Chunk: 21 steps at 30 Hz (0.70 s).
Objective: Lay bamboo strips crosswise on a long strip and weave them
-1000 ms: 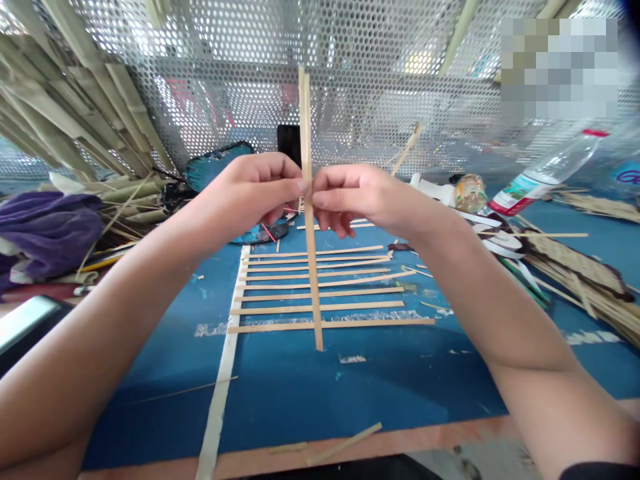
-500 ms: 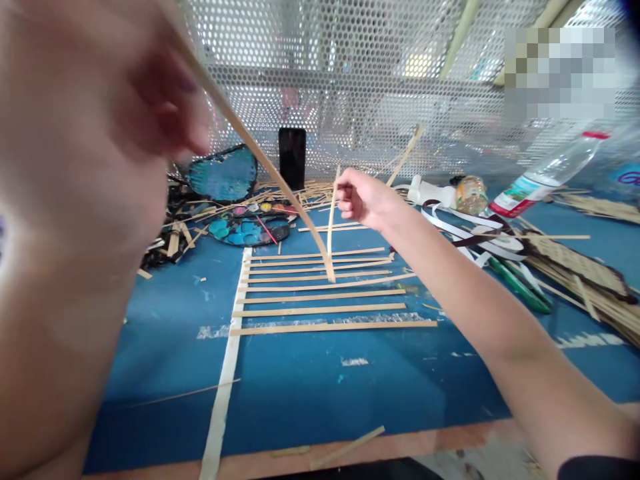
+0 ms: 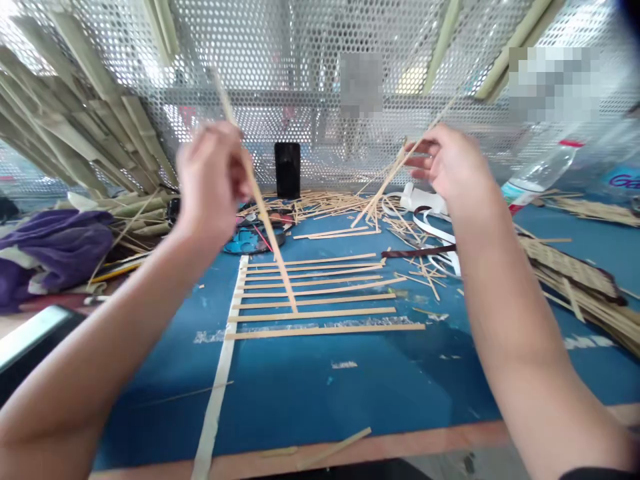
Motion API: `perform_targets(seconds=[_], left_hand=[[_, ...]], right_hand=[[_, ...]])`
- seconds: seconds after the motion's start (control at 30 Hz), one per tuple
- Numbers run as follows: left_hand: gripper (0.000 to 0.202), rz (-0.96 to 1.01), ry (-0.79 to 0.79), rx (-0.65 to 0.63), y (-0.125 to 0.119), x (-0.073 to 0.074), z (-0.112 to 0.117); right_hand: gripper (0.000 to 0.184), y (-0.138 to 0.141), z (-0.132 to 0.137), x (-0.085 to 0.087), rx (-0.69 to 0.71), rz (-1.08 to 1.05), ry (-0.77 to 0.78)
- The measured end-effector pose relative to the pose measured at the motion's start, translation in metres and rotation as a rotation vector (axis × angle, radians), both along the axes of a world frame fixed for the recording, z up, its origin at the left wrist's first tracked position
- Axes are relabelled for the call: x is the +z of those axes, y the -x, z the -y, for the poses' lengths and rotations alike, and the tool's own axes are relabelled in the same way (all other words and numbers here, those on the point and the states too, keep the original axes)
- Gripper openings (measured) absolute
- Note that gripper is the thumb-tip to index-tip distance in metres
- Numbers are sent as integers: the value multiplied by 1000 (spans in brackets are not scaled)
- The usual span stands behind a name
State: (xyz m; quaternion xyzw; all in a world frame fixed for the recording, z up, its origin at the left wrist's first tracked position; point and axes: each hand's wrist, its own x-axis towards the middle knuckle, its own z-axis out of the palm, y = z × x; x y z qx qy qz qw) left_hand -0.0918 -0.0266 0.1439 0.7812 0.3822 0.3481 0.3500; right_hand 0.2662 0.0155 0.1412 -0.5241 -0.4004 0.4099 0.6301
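Observation:
My left hand (image 3: 210,180) is closed on a long thin bamboo strip (image 3: 273,250) that slants down and to the right, its lower end over the row of flat strips (image 3: 320,297) laid side by side on the blue table (image 3: 350,380). My right hand (image 3: 450,167) is raised at the back right and pinches a second thin bamboo strip (image 3: 385,190) that slopes down to the left toward a heap of loose slivers (image 3: 330,200). A white tape strip (image 3: 220,373) runs along the left ends of the laid strips.
A perforated metal screen (image 3: 320,80) closes the back, with a black phone (image 3: 287,170) standing against it. Green bamboo slats (image 3: 80,133) lean at left above a purple cloth (image 3: 50,250). A paint palette (image 3: 250,237), a plastic bottle (image 3: 540,173), white ribbon and woven pieces (image 3: 570,267) lie around.
One strip held by both hands has become two thinner strips, one in each hand. My left hand swung up close to the camera and back down; my right hand rose to the right.

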Motion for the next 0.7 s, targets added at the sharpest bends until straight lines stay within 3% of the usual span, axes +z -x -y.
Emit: perform_targets(seconds=[0.17, 0.3, 0.4, 0.5, 0.53, 0.63, 0.7], left_hand=[[33, 2, 39, 43, -70, -4, -44], [36, 53, 142, 173, -135, -16, -78], [36, -47, 169, 137, -152, -26, -84], [30, -199, 67, 79, -136, -30, -61], [27, -322, -43, 17, -127, -30, -47], [27, -650, -292, -198, -91, -27, 6], [31, -755, -406, -233, -69, -28, 43]], right_hand=[[17, 6, 18, 19, -63, 98, -86], [20, 5, 29, 29, -39, 182, -104], [23, 4, 37, 34, -13, 206, -161], [31, 4, 44, 39, 8, 194, -189], [33, 4, 45, 40, 13, 184, -191], [34, 10, 48, 44, 76, 163, -212], [33, 17, 50, 44, 128, 171, -238]])
